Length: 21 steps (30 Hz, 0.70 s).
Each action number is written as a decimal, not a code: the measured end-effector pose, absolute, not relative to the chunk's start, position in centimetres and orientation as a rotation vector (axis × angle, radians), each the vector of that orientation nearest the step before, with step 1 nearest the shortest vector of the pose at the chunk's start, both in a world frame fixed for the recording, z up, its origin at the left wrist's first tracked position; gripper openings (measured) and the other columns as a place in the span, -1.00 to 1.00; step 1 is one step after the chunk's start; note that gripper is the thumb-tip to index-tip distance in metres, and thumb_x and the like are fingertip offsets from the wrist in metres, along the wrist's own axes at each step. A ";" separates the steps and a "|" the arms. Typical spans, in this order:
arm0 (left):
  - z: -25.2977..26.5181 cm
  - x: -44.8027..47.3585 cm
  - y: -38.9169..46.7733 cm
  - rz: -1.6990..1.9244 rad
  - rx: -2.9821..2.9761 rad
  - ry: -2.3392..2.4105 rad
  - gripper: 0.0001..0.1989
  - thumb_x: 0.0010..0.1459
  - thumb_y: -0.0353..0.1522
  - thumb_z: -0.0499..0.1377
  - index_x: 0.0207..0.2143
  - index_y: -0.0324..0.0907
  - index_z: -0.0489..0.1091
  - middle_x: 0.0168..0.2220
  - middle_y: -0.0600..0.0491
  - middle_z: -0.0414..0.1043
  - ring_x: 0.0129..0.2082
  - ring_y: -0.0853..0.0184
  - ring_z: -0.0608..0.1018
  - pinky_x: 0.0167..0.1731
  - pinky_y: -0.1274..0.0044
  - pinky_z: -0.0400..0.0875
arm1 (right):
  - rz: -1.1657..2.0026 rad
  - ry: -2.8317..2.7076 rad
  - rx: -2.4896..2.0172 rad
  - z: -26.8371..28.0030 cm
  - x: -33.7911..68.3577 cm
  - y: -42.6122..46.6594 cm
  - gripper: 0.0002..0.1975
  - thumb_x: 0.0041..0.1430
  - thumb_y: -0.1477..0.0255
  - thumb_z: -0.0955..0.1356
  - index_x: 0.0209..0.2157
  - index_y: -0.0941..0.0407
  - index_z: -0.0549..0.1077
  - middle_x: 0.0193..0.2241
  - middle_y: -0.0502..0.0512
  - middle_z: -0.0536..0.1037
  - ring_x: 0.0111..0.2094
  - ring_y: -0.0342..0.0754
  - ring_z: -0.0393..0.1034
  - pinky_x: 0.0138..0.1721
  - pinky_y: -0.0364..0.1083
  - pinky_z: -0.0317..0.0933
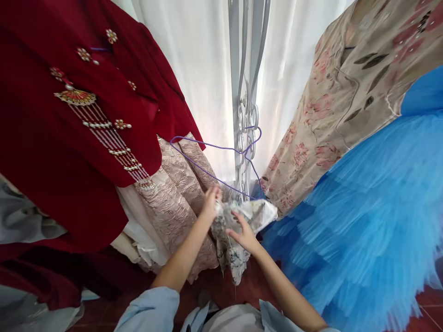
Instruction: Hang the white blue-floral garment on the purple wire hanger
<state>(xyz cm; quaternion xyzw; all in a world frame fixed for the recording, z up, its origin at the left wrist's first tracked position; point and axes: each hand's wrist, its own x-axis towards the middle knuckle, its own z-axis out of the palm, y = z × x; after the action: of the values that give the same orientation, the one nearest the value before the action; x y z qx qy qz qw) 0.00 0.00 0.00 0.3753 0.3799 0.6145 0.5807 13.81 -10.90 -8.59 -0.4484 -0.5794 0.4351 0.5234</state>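
A bunched whitish garment (237, 267) with grey-green patterning hangs in front of me, just under the wire hanger. My left hand (212, 202) is closed on its left edge, slightly blurred. Thumb and fingers apart, my right hand (245, 236) lies against the front of the cloth; how far its other fingers reach into the folds is hidden. Above both hands, a purple wire hanger (207, 146) is hooked at a ring of the grey metal stand (238, 69), with no garment on its long left arm.
On the left hang a dark red velvet jacket (138, 115) with beaded ornaments and a pink textured skirt (173, 193). A beige floral dress (321, 110) and a ruffled blue tulle dress (363, 221) hang on the right. Behind the stand is a white curtain (197, 64).
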 end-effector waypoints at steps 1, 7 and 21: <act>-1.0 1.8 -1.7 1.393 1.014 0.893 -0.64 0.06 -0.10 0.32 -0.40 -0.17 0.34 -0.66 0.27 0.13 -0.70 0.54 0.16 -0.69 0.67 0.01 | 1.094 -1.468 -1.052 -8.0 13.8 -10.9 -0.41 -0.05 0.32 0.51 0.07 0.10 0.46 0.01 0.19 0.53 -0.03 0.11 0.40 0.04 0.04 0.24; -1.4 4.5 -7.2 0.768 1.715 0.611 -0.60 0.22 -0.06 0.20 -0.26 -0.23 0.52 -0.32 -0.01 0.50 -0.27 0.31 0.51 -0.21 0.52 0.37 | 1.473 -1.647 -0.946 -4.6 18.6 -12.2 -0.79 0.12 0.32 0.41 -0.47 0.18 0.45 -0.58 -0.07 0.39 -0.53 -0.17 0.20 -0.44 -0.16 0.12; -2.7 -0.2 -11.6 0.577 2.005 0.919 -0.87 0.12 -0.35 0.15 -0.40 -0.24 0.44 -0.46 0.14 0.38 -0.40 0.37 0.40 -0.34 0.58 0.27 | 0.707 -1.758 -1.148 5.8 30.7 -16.7 -0.75 0.32 0.27 0.33 -0.14 0.09 0.58 -0.28 0.09 0.62 -0.26 0.00 0.50 -0.21 -0.11 0.32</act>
<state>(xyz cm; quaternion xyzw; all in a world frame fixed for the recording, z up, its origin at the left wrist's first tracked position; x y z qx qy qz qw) -0.23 -11.55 -2.70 0.7990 0.3662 0.2300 0.4178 30.72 -16.68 5.81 -0.4635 -0.7100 0.2853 0.4468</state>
